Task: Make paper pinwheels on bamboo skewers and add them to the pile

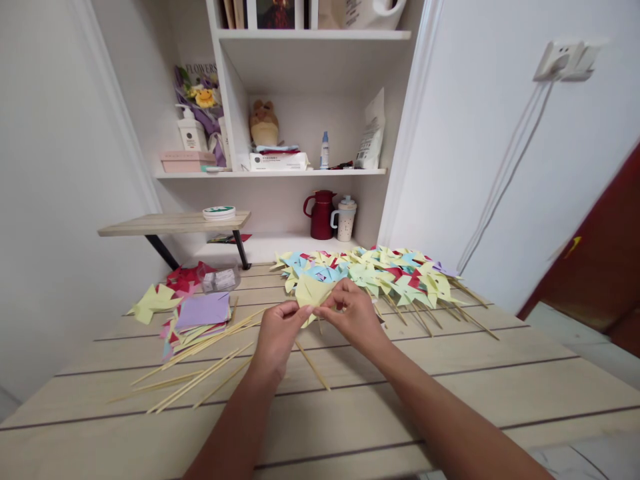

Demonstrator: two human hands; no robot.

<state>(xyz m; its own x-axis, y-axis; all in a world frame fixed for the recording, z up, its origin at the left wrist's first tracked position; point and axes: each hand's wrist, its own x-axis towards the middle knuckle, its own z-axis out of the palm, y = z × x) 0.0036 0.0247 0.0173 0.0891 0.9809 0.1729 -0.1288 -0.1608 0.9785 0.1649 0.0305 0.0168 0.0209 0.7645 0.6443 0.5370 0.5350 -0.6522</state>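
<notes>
Both hands meet over the middle of the wooden table [450, 380], pinching a yellow paper pinwheel [311, 291]. My left hand [277, 333] grips its lower left edge with closed fingers. My right hand [350, 313] pinches its right side. A thin wooden stick [313, 365] runs down from the pinwheel toward me below the hands. Just behind the hands lies a heap of finished paper pinwheels [380, 272] on sticks, yellow, blue, red and green.
Several loose wooden sticks [200, 373] lie at the left front. A stack of coloured paper squares [203, 313], purple on top, sits left, with a clear plastic box [220, 279] behind. A red jug [321, 215] and mug [345, 218] stand on the shelf beyond.
</notes>
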